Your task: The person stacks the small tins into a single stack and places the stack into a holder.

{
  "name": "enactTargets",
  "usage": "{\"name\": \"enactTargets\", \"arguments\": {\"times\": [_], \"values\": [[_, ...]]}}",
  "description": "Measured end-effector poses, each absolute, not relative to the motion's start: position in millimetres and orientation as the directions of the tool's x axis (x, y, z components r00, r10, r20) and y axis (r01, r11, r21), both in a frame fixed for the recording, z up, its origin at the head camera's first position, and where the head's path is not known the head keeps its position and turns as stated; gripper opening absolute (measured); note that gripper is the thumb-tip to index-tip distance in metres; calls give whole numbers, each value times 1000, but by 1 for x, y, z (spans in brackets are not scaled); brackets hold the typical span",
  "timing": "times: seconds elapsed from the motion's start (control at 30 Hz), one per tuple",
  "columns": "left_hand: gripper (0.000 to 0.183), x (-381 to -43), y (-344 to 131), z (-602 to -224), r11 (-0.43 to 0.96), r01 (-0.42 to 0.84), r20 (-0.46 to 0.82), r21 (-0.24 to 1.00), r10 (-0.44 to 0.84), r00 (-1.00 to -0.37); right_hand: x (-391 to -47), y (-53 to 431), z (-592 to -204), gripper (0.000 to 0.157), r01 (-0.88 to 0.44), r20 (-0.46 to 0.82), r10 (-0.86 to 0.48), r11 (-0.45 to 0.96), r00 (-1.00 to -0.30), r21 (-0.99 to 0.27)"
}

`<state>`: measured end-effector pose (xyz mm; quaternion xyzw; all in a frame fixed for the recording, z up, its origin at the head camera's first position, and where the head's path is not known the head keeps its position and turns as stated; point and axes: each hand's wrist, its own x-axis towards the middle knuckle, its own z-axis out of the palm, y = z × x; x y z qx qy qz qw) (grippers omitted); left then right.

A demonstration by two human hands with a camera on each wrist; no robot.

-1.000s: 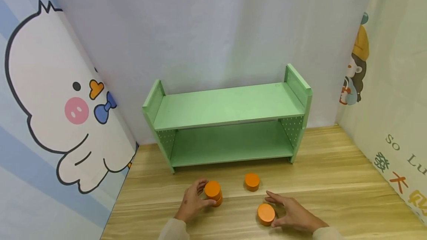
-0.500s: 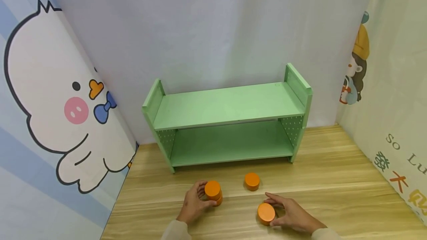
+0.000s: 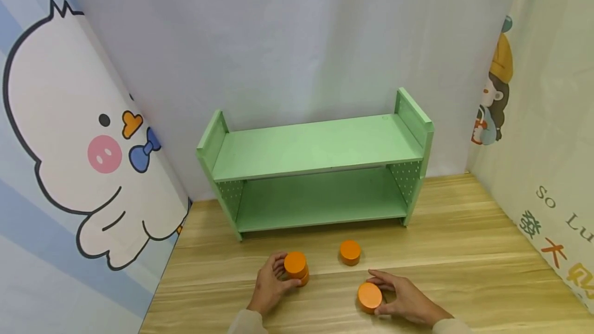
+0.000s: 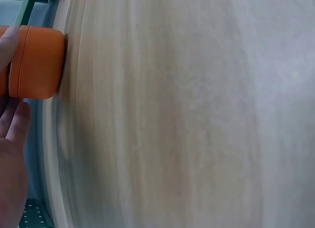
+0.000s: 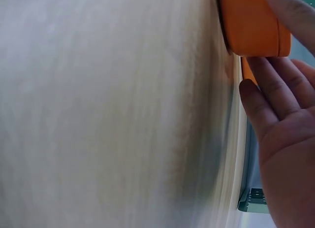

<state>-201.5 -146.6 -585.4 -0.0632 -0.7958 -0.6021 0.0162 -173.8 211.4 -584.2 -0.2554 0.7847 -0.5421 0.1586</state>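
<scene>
Two round orange tins are stacked on the table at the centre left. My left hand (image 3: 269, 283) holds the upper tin (image 3: 295, 263) between thumb and fingers; the lower tin (image 3: 304, 279) shows beneath it. In the left wrist view, the lower tin (image 4: 43, 63) shows a seam near its top. My right hand (image 3: 408, 299) pinches another orange tin (image 3: 369, 296), which stands on the table. The right wrist view shows the thumb on one side of this tin (image 5: 253, 23) and fingertips (image 5: 248, 87) at the other. A fourth tin (image 3: 350, 252) stands untouched farther back.
Behind the tins stands a pale green two-tier shelf (image 3: 320, 148) with raised side panels. The wood-grain table (image 3: 464, 236) runs on both sides of it. A plain curtain (image 3: 287, 45) hangs behind, with printed cloths at left (image 3: 60, 117) and right (image 3: 547, 92).
My right thumb and fingers have closed slightly around their tin. My left hand has shifted only a little at the stack. The tins stay where they were.
</scene>
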Motion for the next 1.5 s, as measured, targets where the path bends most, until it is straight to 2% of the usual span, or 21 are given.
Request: {"name": "enactTargets", "arguments": {"times": [0.33,0.7,1.03,1.5], "values": [[76,-201,-146,-590,241,71,56,968,67,-996,-173,210,-585,86,-222,14,-554,309,-833,-925],[67,-204,-145,-594,232,62,54,971,39,-998,-175,203,-579,83,-233,1,-522,381,-853,-895],[62,-206,-145,-596,225,75,71,971,24,-997,-182,196,-570,72,-200,20,-491,317,-871,-927],[62,-209,-146,-595,220,74,74,973,9,-997,-190,186,-565,65,-300,114,-488,323,-865,-898]]}}
